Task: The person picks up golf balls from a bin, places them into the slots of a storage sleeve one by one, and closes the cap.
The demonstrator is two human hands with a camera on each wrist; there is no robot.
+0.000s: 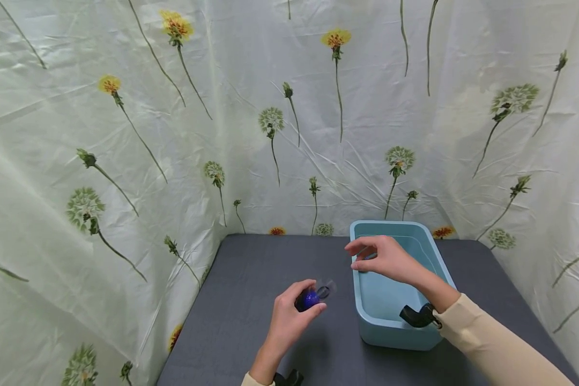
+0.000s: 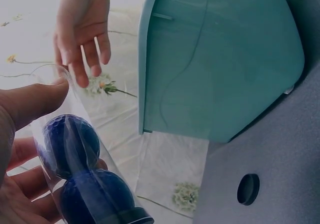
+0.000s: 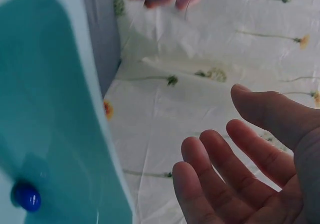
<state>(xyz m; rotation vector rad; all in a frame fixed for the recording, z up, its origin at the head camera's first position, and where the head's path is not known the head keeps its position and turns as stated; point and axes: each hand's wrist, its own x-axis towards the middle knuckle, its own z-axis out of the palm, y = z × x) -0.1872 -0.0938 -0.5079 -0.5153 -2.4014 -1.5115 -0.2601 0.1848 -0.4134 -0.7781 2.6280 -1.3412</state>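
"Two blue balls [image 2: 75,146] are inside the clear tube [image 2: 75,102]; which step is it?"

"I judge that it is unloading: one loose ball [image 3: 27,196] lies already in the blue bin [image 1: 395,335], and a black cap [image 2: 248,189] rests on the table [image 1: 265,268]."

"And how are the fingers?"

"The left hand [image 1: 289,316] grasps the tube, its thumb near the open end, other fingers behind it. The right hand [image 1: 388,260] is released, holding nothing, above the bin's rim, apart from the tube."

"So the next move?"

"Probably it calls for tilting the tube, so that a ball reaches the right fingers."
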